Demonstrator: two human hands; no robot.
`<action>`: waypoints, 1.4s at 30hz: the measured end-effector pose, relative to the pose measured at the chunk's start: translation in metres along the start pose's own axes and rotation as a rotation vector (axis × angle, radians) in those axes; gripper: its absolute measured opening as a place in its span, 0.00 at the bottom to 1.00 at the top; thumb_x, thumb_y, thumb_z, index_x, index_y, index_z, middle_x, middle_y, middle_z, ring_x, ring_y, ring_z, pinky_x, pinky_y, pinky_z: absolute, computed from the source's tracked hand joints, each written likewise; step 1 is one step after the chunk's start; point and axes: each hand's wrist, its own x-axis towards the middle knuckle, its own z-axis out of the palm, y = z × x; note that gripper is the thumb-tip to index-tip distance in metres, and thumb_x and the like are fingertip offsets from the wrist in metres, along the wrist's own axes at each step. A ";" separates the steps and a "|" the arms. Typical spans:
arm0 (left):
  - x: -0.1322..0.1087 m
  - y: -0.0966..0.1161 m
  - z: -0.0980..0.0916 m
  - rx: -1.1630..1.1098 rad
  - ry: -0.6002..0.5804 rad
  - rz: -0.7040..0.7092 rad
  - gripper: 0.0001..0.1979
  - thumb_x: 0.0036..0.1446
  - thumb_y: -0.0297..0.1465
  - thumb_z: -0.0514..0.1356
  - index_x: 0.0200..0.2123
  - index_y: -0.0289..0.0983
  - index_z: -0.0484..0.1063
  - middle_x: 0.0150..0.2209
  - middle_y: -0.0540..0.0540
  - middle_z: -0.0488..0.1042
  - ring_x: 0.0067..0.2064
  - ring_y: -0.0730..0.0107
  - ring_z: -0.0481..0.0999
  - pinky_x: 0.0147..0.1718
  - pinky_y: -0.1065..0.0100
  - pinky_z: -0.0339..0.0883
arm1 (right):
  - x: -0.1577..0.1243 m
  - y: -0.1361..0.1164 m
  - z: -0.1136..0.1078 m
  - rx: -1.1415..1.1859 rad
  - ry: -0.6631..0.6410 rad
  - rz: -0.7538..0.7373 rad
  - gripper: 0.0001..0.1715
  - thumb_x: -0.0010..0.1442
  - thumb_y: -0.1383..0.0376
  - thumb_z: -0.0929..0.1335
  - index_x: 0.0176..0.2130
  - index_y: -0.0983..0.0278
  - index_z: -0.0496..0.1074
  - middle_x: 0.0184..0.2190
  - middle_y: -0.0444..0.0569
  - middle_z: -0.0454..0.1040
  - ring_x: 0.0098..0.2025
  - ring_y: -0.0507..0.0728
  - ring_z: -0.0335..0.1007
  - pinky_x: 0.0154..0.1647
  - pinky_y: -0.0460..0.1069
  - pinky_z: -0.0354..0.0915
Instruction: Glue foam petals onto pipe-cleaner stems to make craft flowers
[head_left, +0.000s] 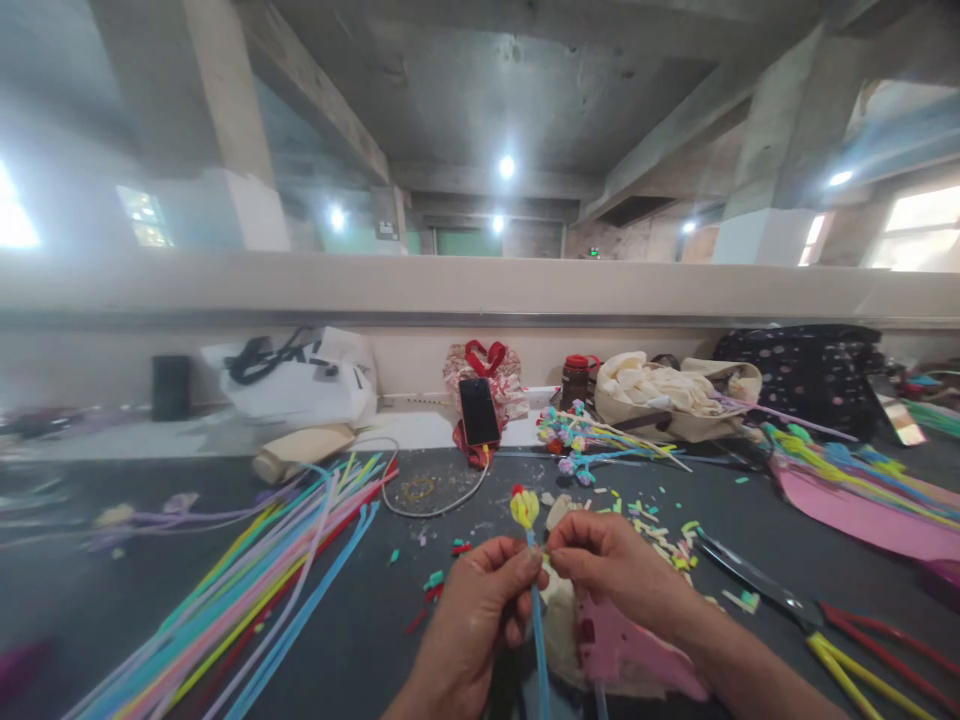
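Note:
My left hand (pixel 480 595) is closed round a blue pipe cleaner stem (pixel 539 655), pinching it just under a yellow pipe cleaner flower (pixel 526 509) with a red bit at its top. The flower points up. Close beside the stem, my right hand (pixel 611 560) has its thumb and fingers pinched together; whatever is between them is too small to make out. Below my right wrist lies a pink and cream piece of cloth (pixel 622 640), partly covered by the arm. Scissors (pixel 799 605) with red and yellow handles rest to the right.
Pipe cleaners (pixel 277 575) in many colours lie at left. Cut bits (pixel 664 540) scatter beyond my right hand. Finished flower stems (pixel 581 440), a charging phone (pixel 478 411), a cloth bag (pixel 675 390), a bottle (pixel 576 382) and a white bag (pixel 300 380) line the back.

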 end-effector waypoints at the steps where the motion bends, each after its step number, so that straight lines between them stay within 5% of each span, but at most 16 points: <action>1: 0.001 -0.001 -0.001 0.016 -0.013 0.000 0.14 0.41 0.38 0.62 0.21 0.33 0.65 0.12 0.56 0.62 0.11 0.87 0.53 0.11 0.80 0.43 | -0.001 0.000 0.000 0.007 -0.019 -0.019 0.04 0.49 0.69 0.64 0.24 0.68 0.66 0.15 0.37 0.61 0.16 0.44 0.54 0.17 0.39 0.52; 7: 0.002 -0.003 0.001 0.018 -0.117 -0.051 0.18 0.40 0.43 0.61 0.18 0.33 0.65 0.08 0.57 0.58 0.10 0.86 0.50 0.10 0.78 0.39 | -0.002 0.007 -0.006 0.107 -0.132 -0.028 0.08 0.50 0.64 0.66 0.26 0.68 0.66 0.17 0.39 0.63 0.17 0.45 0.56 0.18 0.40 0.53; 11: -0.001 0.000 0.003 -0.026 -0.165 -0.118 0.17 0.39 0.42 0.62 0.17 0.33 0.63 0.08 0.59 0.54 0.10 0.87 0.47 0.11 0.79 0.38 | 0.004 0.016 -0.009 0.196 -0.094 0.050 0.11 0.47 0.61 0.68 0.26 0.68 0.67 0.15 0.38 0.63 0.15 0.44 0.57 0.15 0.39 0.51; 24: -0.002 -0.001 0.004 -0.125 -0.237 -0.137 0.15 0.43 0.38 0.61 0.18 0.33 0.63 0.09 0.59 0.55 0.11 0.88 0.47 0.10 0.79 0.38 | 0.007 0.030 -0.004 0.561 -0.194 0.095 0.16 0.45 0.59 0.70 0.24 0.70 0.67 0.16 0.41 0.67 0.12 0.43 0.59 0.12 0.38 0.51; 32: 0.000 -0.002 0.001 -0.240 -0.194 -0.167 0.12 0.45 0.34 0.60 0.19 0.32 0.64 0.11 0.58 0.54 0.12 0.88 0.47 0.11 0.81 0.38 | 0.003 0.017 -0.005 0.185 0.080 -0.044 0.09 0.49 0.63 0.67 0.32 0.66 0.72 0.17 0.41 0.68 0.15 0.45 0.57 0.14 0.40 0.53; 38: -0.001 -0.001 0.002 -0.261 -0.198 -0.161 0.12 0.42 0.34 0.61 0.19 0.31 0.65 0.11 0.58 0.55 0.12 0.88 0.48 0.11 0.81 0.38 | -0.003 0.008 -0.006 -0.314 0.109 -0.379 0.04 0.48 0.71 0.67 0.25 0.65 0.73 0.22 0.43 0.69 0.26 0.50 0.64 0.27 0.44 0.58; 42: -0.002 0.001 0.000 -0.207 -0.228 -0.166 0.12 0.43 0.34 0.61 0.18 0.33 0.62 0.10 0.58 0.55 0.11 0.88 0.47 0.11 0.81 0.37 | -0.007 0.001 -0.008 -0.425 0.095 -0.463 0.04 0.51 0.72 0.66 0.26 0.65 0.71 0.25 0.44 0.70 0.30 0.51 0.64 0.30 0.44 0.58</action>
